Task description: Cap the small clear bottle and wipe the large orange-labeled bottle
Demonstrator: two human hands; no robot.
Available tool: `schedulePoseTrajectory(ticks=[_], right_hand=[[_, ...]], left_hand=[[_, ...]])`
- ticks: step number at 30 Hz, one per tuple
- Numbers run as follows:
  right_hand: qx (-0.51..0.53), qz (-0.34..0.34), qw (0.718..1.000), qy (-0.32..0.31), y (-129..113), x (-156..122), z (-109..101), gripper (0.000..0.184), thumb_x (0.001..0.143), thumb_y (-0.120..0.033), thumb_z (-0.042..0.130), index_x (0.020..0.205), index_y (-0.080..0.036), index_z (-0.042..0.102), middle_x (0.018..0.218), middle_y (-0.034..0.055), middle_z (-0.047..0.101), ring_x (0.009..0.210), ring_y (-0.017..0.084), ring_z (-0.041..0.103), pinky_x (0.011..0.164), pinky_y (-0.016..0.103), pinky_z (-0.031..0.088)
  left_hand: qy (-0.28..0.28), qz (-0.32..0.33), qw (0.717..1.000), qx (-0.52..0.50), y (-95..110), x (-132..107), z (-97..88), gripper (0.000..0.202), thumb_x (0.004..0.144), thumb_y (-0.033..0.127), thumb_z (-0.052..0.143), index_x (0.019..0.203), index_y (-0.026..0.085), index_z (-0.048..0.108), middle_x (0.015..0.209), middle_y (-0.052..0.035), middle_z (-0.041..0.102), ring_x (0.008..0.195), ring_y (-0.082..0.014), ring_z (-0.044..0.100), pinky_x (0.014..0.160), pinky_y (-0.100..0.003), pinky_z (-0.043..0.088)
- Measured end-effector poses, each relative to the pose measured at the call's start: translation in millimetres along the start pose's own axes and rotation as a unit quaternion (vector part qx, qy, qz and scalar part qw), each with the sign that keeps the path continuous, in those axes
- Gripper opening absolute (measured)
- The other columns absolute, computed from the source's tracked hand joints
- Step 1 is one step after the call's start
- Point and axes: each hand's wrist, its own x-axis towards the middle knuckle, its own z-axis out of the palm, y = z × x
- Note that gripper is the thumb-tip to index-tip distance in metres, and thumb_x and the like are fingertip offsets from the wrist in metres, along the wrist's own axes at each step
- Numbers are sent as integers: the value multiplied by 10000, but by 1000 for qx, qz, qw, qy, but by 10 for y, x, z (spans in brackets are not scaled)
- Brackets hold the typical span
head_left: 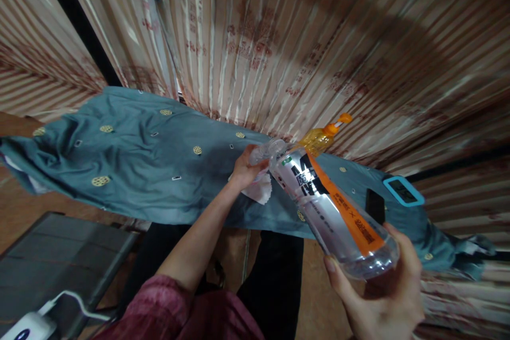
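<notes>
My right hand grips a large clear plastic bottle near its base. The bottle has a silver and orange label and is tipped, its neck lower and pointing away to the left. At that neck my left hand is closed around a small clear container; whether the two touch I cannot tell. A white piece of paper or cloth with a jagged edge lies just below my left hand. Behind the large bottle stands an amber bottle with an orange top, partly hidden.
A teal patterned cloth covers the narrow table. On its right side lie a dark phone and a blue-framed digital clock. A pleated curtain hangs behind. At lower left, a white device with a cable rests by a dark stool.
</notes>
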Motion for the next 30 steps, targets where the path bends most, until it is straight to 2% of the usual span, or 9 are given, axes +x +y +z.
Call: schedulePoseTrajectory(ticks=[6, 12, 17, 21, 30], right_hand=[[11, -12, 1000, 2, -1, 17, 6, 966, 614, -468, 855, 1462, -200, 477, 1282, 143, 612, 944, 246, 663, 674, 304, 547], [5, -17, 1000, -5, -22, 20, 8, 966, 625, -475, 849, 1465, -188, 468, 1275, 155, 609, 924, 245, 664, 624, 291, 551], [1, 1, 1000, -13, 37, -5, 10, 981, 597, -474, 856, 1451, -177, 477, 1335, 183, 575, 1026, 291, 663, 609, 285, 564], [36, 15, 999, -25, 79, -39, 13, 977, 618, -454, 854, 1466, -187, 446, 1302, 178, 599, 959, 267, 688, 670, 321, 585], [28, 40, 999, -12, -108, 14, 32, 919, 648, -490, 832, 1442, -190, 480, 1249, 147, 612, 889, 222, 671, 692, 311, 574]], left_hand=[[-2, 11, 1000, 4, -17, 1, -12, 427, 691, 426, 744, 1021, 192, 605, 909, -33, 696, 834, -195, 647, 769, -295, 501], [-7, 9, 1000, -14, -15, 13, -17, 414, 682, 409, 751, 1001, 188, 604, 869, -25, 690, 787, -190, 643, 726, -289, 503], [-6, -7, 1000, 9, 47, 2, -33, 399, 677, 393, 747, 992, 190, 610, 851, -18, 692, 766, -181, 634, 692, -273, 498], [-8, -9, 1000, 16, 58, 1, -41, 398, 682, 387, 731, 1004, 185, 611, 850, -16, 688, 745, -169, 628, 678, -267, 493], [-4, 14, 1000, 17, 12, 12, -41, 343, 705, 344, 705, 991, 184, 603, 848, -13, 686, 757, -169, 631, 699, -271, 505]])
